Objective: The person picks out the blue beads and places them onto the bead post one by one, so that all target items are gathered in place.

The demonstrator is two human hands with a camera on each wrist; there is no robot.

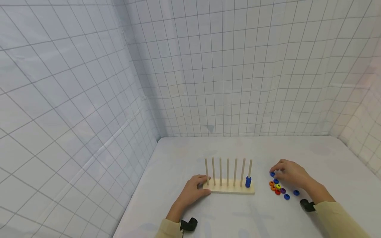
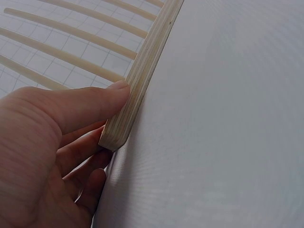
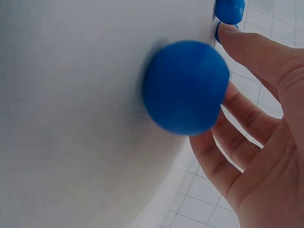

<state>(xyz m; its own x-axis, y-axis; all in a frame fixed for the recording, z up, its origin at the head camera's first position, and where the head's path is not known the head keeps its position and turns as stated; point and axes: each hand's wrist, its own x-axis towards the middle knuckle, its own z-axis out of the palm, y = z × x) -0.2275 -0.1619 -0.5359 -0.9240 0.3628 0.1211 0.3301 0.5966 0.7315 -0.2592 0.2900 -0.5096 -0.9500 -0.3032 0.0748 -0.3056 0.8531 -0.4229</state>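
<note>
A wooden peg rack with several upright pegs stands on the white table. A short stack of blue beads sits on its rightmost peg. My left hand grips the rack's left end; in the left wrist view the thumb presses the base edge and the fingers curl under its corner. My right hand hovers over a cluster of loose beads, fingers fairly straight. One fingertip touches a small blue bead. Another blue bead lies close by the fingers.
The loose beads are orange, yellow, red, purple and blue, with two blue ones lying apart to the right. Gridded white walls close the table on the left, back and right. Black wrist cameras sit on both forearms.
</note>
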